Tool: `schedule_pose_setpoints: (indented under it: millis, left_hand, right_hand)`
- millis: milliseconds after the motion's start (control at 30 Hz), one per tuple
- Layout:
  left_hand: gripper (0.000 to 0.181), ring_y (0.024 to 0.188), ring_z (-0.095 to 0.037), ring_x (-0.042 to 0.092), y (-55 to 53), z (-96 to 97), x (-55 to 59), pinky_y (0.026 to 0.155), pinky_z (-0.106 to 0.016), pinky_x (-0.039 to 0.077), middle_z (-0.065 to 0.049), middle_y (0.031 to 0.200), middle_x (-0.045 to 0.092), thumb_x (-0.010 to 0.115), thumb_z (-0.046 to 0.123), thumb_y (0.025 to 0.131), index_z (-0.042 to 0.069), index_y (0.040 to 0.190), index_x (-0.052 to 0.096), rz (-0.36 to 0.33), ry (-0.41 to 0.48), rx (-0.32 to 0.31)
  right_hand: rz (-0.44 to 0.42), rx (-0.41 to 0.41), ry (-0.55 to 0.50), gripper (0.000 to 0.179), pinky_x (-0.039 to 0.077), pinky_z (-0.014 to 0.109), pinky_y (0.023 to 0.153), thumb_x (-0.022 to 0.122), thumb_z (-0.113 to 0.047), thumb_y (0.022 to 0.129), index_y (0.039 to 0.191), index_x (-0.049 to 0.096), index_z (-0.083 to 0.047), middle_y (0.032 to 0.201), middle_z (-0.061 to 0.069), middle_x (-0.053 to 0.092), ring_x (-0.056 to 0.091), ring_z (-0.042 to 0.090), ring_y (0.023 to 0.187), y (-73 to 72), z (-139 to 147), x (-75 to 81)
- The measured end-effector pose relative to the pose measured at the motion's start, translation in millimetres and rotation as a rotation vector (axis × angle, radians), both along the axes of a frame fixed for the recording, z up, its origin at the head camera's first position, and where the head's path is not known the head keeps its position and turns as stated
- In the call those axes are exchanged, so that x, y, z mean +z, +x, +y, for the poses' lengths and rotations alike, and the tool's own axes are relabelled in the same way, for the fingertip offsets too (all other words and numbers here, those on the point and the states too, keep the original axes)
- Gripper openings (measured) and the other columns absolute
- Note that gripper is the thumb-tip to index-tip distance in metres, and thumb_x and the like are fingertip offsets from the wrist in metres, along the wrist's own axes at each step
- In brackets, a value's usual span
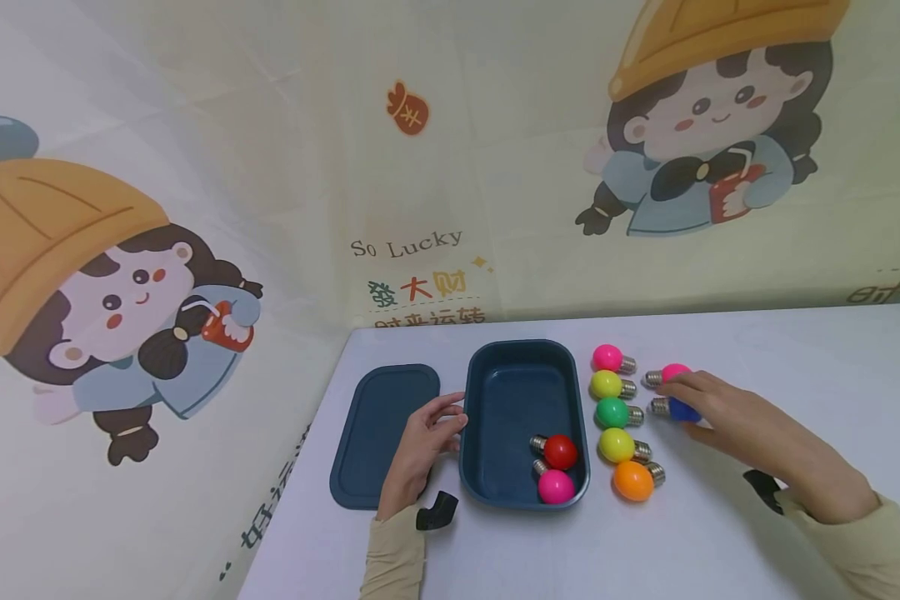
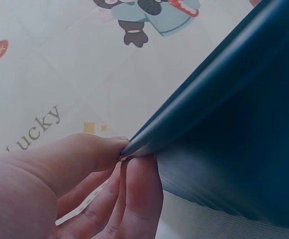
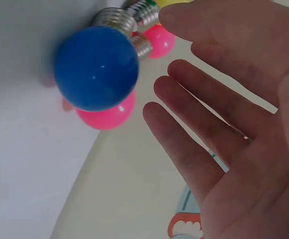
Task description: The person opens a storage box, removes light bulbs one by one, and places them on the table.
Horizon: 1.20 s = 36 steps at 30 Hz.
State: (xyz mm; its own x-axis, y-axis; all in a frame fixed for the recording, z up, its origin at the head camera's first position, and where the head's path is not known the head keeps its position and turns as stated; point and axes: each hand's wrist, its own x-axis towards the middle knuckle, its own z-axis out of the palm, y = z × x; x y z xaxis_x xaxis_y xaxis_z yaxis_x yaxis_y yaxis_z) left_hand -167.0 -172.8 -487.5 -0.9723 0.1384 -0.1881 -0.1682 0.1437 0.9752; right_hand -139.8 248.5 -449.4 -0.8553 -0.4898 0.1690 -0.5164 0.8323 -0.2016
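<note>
A dark blue box (image 1: 521, 392) stands on the table, holding a red bulb (image 1: 560, 452) and a pink bulb (image 1: 556, 487) near its front right corner. My left hand (image 1: 417, 442) pinches the box's left rim between thumb and fingers, as the left wrist view shows close up. Over to the right, my right hand (image 1: 761, 429) hovers by a blue bulb (image 3: 95, 69), fingers spread and nothing in the palm. Behind the blue bulb lies another pink bulb (image 3: 109, 118). In the head view the hand partly hides both of these.
A column of bulbs lies right of the box: pink (image 1: 607, 357), yellow (image 1: 606, 384), green (image 1: 612, 412), another yellow (image 1: 617, 445) and orange (image 1: 633, 482). The flat dark blue lid (image 1: 375, 433) rests on the left. A printed cloth (image 1: 525, 208) hangs behind the table.
</note>
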Motion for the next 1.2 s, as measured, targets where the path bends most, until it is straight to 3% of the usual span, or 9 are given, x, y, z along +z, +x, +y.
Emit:
schedule_pose_setpoints:
  millis: [367, 767, 1200]
  left_hand:
    - [0.044, 0.089, -0.017, 0.062, 0.5, -0.9, 0.2, 0.068, -0.026, 0.053, -0.010, 0.115, 0.062, 0.072, 0.024, 0.092, 0.014, 0.133, 0.062, 0.005, -0.007, 0.006]
    - [0.045, 0.088, -0.016, 0.062, 0.9, -1.4, 0.7, 0.068, -0.026, 0.053, -0.011, 0.115, 0.062, 0.072, 0.025, 0.092, 0.014, 0.134, 0.061, 0.009, -0.005, 0.002]
    - [0.045, 0.087, -0.017, 0.063, -0.1, -2.0, -0.6, 0.068, -0.027, 0.054, -0.011, 0.114, 0.062, 0.072, 0.025, 0.092, 0.014, 0.134, 0.062, 0.012, 0.001, -0.007]
  right_hand:
    - [-0.021, 0.016, -0.019, 0.049, 0.058, 0.044, 0.080, 0.086, -0.014, 0.076, 0.120, 0.067, -0.006, 0.124, 0.016, 0.063, 0.061, 0.034, 0.112, 3.3, -16.0, 8.1]
    - [-0.050, 0.034, -0.053, 0.051, 0.060, 0.038, 0.077, 0.085, -0.028, 0.078, 0.122, 0.067, -0.008, 0.121, 0.011, 0.064, 0.063, 0.028, 0.107, 8.0, -38.4, 7.1]
    - [-0.041, 0.095, -0.070, 0.050, 0.059, 0.039, 0.082, 0.083, -0.026, 0.080, 0.124, 0.066, -0.008, 0.126, 0.011, 0.061, 0.060, 0.028, 0.112, 9.8, -57.4, 16.6]
